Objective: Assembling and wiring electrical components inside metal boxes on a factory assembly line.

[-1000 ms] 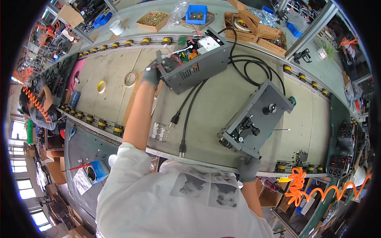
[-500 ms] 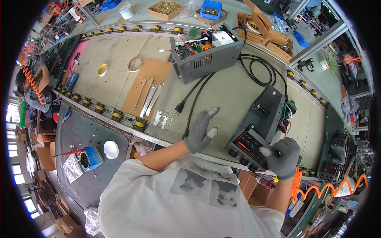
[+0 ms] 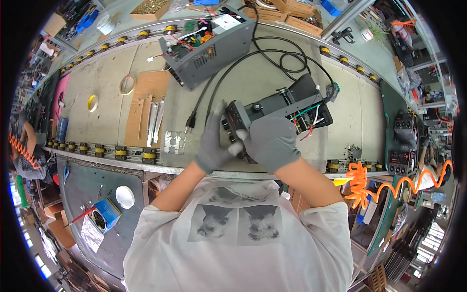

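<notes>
Both grey-gloved hands grip the dark metal welding machine (image 3: 272, 104) over the bench, its front panel turned to the left. My left hand (image 3: 214, 146) wraps the outer face and edge of that panel, thumb bent toward the lower corner. My right hand (image 3: 272, 143) lies across the near side of the housing, closed around the panel's edge; part of the casing is hidden under it. Green, white and red wires (image 3: 311, 117) show in the open right end. A black power cable (image 3: 287, 53) loops behind the machine. A black plug (image 3: 191, 120) lies left of my left hand.
A second open housing (image 3: 204, 61) with exposed circuitry stands at the back. To the left lie cardboard with metal strips (image 3: 154, 121), a punched metal sheet (image 3: 175, 142) and tape rolls (image 3: 93, 103). Roller rails (image 3: 121, 152) edge the bench. An orange coiled hose (image 3: 359, 185) hangs at right.
The machine has turned so its front panel faces left instead of toward me. My left hand, earlier open beside it, now grips the panel. My right hand has moved left. The view has shifted.
</notes>
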`<state>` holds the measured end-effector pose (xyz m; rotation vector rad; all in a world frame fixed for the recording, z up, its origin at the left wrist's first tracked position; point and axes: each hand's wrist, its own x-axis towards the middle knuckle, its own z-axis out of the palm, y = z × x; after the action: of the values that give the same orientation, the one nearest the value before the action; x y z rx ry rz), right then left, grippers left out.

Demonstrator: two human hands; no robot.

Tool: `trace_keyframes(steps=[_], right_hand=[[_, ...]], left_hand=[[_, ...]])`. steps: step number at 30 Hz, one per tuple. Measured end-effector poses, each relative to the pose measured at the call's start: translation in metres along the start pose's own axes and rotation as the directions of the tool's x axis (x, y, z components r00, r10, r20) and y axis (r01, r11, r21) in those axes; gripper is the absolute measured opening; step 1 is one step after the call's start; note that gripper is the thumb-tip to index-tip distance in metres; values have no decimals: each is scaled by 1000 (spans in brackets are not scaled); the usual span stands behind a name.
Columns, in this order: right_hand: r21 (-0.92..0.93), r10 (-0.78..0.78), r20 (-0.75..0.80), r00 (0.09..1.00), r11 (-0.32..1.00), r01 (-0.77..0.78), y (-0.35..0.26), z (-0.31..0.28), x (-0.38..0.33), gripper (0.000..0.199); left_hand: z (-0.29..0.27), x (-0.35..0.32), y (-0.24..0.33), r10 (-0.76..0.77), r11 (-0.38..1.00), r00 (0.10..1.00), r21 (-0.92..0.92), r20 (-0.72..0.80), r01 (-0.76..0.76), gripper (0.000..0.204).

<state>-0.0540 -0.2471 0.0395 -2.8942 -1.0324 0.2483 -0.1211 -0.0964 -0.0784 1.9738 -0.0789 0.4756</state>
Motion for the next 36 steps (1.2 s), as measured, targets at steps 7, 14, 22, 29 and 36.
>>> trace_keyframes(steps=[7,14,22,29,36], right_hand=[[711,698,-629,343,695,-111,117,26,-65,23],[928,715,-361,598,337,158,181,163,-46,55],[683,609,-595,525,727,-68,108,105,-64,36],[773,601,-416,683,629,-83,94,123,-77,29],[-135,-146,-776,613,989,65,110,110,-96,29]], left_hand=[[43,-27,-9,123,943,990,303,68,-138,142],[44,-8,-3,135,979,991,154,22,-136,127],[-25,2,-7,-143,990,965,42,221,137,114],[-31,5,-36,-135,990,971,2,198,138,114],[-25,38,57,401,888,909,292,-114,-355,45]])
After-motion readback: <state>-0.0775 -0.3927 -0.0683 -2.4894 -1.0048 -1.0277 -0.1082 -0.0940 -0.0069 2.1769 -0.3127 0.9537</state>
